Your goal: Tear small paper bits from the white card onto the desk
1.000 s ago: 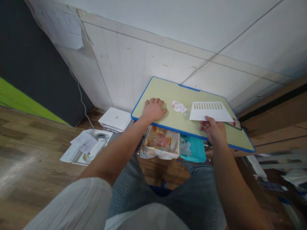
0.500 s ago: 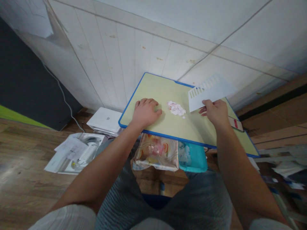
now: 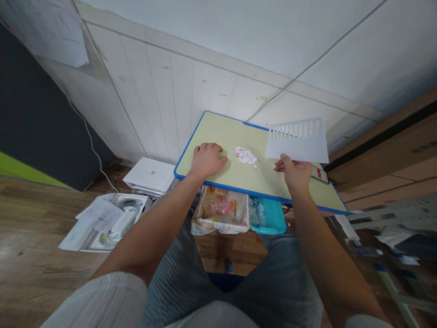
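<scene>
My right hand (image 3: pixel 296 174) pinches the lower edge of a white slotted sheet (image 3: pixel 296 148), with thumb on the near face. Upright above the board's right part, the sheet shows a row of long openings along its top; whether it is paper or plastic I cannot tell. On the left of the pale yellow, blue-edged tabletop (image 3: pixel 218 127) my left hand (image 3: pixel 207 160) rests palm down, fingers slightly bent and holding nothing. Between both hands lies a small heap of white and pinkish paper scraps (image 3: pixel 246 156). A phone (image 3: pixel 320 174) lies just beyond my right hand.
Under the near edge are a patterned plastic-covered box (image 3: pixel 221 212) and a turquoise tub (image 3: pixel 268 218). White boxes (image 3: pixel 150 173) and an opened box with cables (image 3: pixel 119 216) stand on the floor at left. A white panelled wall (image 3: pixel 180 86) borders the far side, cardboard (image 3: pixel 392 155) the right.
My right hand has turned the slotted sheet from a slant to a more upright, level position. My left hand stays resting on the board. The whole view has shifted slightly.
</scene>
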`<state>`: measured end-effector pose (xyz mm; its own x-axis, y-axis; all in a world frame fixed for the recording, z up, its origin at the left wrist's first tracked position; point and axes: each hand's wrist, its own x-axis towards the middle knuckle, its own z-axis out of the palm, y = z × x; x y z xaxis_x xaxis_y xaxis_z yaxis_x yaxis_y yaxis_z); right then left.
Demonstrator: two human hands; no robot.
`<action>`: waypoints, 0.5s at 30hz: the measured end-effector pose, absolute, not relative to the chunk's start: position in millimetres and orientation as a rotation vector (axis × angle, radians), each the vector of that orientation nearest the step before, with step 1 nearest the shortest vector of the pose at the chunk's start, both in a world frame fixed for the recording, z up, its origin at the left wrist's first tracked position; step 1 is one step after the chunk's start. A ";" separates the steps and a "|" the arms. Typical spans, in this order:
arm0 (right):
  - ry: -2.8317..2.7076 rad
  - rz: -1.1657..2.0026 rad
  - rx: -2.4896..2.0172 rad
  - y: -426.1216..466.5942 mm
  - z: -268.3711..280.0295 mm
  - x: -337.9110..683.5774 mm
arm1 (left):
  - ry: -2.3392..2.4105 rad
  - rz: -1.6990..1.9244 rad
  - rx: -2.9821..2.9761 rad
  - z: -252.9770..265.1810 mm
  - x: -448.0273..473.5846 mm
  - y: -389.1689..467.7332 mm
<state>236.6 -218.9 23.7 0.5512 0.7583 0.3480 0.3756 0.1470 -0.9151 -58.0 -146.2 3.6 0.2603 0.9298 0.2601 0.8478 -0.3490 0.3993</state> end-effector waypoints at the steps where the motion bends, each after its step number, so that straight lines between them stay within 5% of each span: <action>1: -0.982 0.368 -1.460 -221.0 21.9 233.1 | 1.683 0.673 2.353 3.0 -58.2 -146.9; 12: -0.909 0.633 -1.432 -223.4 3.9 215.8 | 1.853 0.289 2.298 39.4 -46.6 -98.5; 15: -0.917 0.727 -1.433 -224.2 -0.5 217.1 | 1.905 0.439 2.297 44.4 -32.0 -50.1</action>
